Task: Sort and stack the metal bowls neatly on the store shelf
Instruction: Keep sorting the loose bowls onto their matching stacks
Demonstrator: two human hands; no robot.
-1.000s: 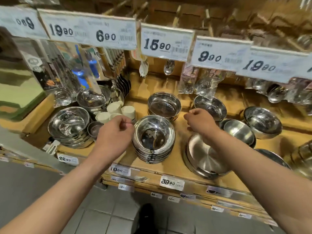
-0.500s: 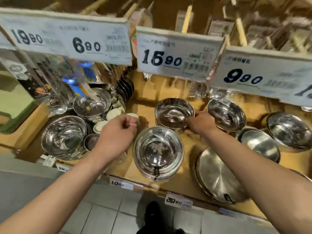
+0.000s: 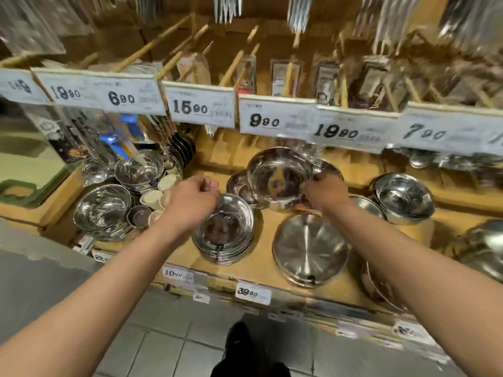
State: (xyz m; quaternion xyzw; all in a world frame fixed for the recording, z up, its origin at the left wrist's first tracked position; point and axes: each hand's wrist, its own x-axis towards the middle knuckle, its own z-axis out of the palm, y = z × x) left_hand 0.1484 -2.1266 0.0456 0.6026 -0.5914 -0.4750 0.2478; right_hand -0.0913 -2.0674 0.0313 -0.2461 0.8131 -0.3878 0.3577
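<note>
One bowl (image 3: 277, 178) in right hand (image 3: 325, 193).

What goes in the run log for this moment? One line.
right hand: grips lifted bowl | left hand: curled, empty, over bowl stack | stacking: pending

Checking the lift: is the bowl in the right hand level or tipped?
Tipped. The bowl, gripped by the right hand, shows its inside toward the camera.
</note>
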